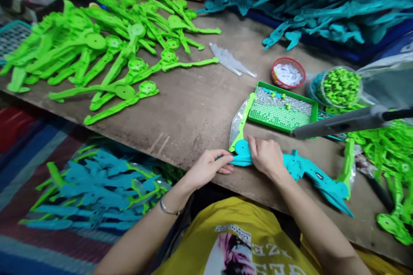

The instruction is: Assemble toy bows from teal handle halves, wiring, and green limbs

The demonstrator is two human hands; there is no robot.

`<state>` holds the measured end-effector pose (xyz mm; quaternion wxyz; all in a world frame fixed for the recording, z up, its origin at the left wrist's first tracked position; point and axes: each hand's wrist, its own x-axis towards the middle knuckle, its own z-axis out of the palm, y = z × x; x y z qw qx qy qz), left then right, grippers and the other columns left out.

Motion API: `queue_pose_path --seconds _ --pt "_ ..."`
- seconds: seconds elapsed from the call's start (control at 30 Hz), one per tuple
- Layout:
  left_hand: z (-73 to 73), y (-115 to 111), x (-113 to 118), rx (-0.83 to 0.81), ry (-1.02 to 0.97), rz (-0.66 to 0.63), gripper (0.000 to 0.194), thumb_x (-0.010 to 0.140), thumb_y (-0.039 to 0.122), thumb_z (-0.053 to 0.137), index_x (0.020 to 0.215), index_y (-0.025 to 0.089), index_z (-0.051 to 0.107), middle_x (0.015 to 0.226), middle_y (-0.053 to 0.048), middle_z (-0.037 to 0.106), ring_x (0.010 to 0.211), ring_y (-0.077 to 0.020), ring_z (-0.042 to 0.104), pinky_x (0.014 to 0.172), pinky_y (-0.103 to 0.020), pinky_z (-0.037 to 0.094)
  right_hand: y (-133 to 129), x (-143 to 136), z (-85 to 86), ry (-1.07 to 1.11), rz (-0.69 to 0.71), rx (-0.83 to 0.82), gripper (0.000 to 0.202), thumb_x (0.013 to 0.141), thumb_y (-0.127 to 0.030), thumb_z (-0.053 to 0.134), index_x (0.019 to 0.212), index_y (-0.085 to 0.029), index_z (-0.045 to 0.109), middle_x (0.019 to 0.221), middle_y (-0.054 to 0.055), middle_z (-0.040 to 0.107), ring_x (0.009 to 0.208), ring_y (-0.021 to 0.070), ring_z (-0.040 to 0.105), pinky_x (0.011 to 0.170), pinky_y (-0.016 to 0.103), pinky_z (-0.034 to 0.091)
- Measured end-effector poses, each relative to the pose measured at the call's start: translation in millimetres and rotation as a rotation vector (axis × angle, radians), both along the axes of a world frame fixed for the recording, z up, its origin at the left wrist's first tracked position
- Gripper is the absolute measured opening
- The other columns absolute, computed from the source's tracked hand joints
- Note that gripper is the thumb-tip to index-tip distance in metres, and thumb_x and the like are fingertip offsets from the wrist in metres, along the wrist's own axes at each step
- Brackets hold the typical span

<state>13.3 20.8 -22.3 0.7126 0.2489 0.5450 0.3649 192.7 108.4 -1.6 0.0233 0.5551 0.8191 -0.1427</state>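
Two hands (209,168) (267,154) touch teal plastic (303,166) on brown tabletop (193,111).

The brown tabletop (190,107) carries long bright-green plastic parts (96,41), a rectangular green plastic tray (271,126) and a round red plastic basket (286,87).

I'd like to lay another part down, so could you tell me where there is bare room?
The widest bare patch of tabletop lies between the left lime-green pile and the green tray. A smaller one separates the translucent blades from the teal heap. The right end is crowded with lime-green parts.
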Motion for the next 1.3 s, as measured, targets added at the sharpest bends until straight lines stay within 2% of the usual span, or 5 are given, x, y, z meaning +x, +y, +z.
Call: queue_pose_path --seconds 0.13,0.23,0.4,0.63,1.3 --pt "-0.8 5 2 0.003 -0.015 0.059 0.050 0.067 0.057 0.085 0.090 0.014 0.073 0.081 -0.005 0.076 0.077 -0.0171 0.074 0.076 -0.027 0.061 -2 29 -4.1 0.599 0.073 0.645 0.003 0.092 -0.023 0.060 0.090 -0.022 0.058 0.079 0.003 0.063 0.076 0.0187 0.063 0.072 0.032 0.050" --pt "-2.1 7 6 -0.028 -0.036 0.094 0.057 0.062 0.058 0.088 0.093 0.013 0.073 0.085 -0.006 0.077 0.078 -0.0176 0.075 0.076 -0.027 0.062 1 53 9.2 0.882 -0.182 1.067 0.039 0.077 -0.023 0.078 0.107 -0.026 0.052 0.097 0.003 0.056 0.091 0.0210 0.061 0.082 0.040 0.053" --pt "-6.2 6 11 -0.053 -0.025 0.209 0.059 0.059 0.057 0.090 0.094 0.013 0.072 0.086 -0.006 0.078 0.078 -0.0188 0.076 0.079 -0.029 0.063 25 65 35.8 1.093 -0.511 0.547 0.064 0.070 -0.039 0.085 0.121 -0.026 0.048 0.113 0.006 0.062 0.097 0.0225 0.066 0.086 0.044 0.057" --pt "-13.6 -1 10 0.008 -0.080 0.226 0.056 0.065 0.058 0.087 0.097 0.013 0.075 0.096 -0.007 0.078 0.087 -0.0214 0.076 0.085 -0.033 0.063 63 50 56.6 1.252 -0.321 0.086 0.043 0.073 -0.035 0.084 0.106 -0.023 0.059 0.078 -0.003 0.071 0.071 0.0167 0.068 0.074 0.037 0.058" --pt "-15.3 -3 9 0.029 -0.067 0.205 0.051 0.072 0.057 0.082 0.098 0.014 0.074 0.095 -0.007 0.078 0.086 -0.0234 0.076 0.085 -0.037 0.063 97 12 5.3 1.437 -0.269 0.253 0.024 0.078 -0.033 0.071 0.092 -0.024 0.055 0.056 -0.009 0.058 0.048 0.0135 0.058 0.055 0.030 0.050"
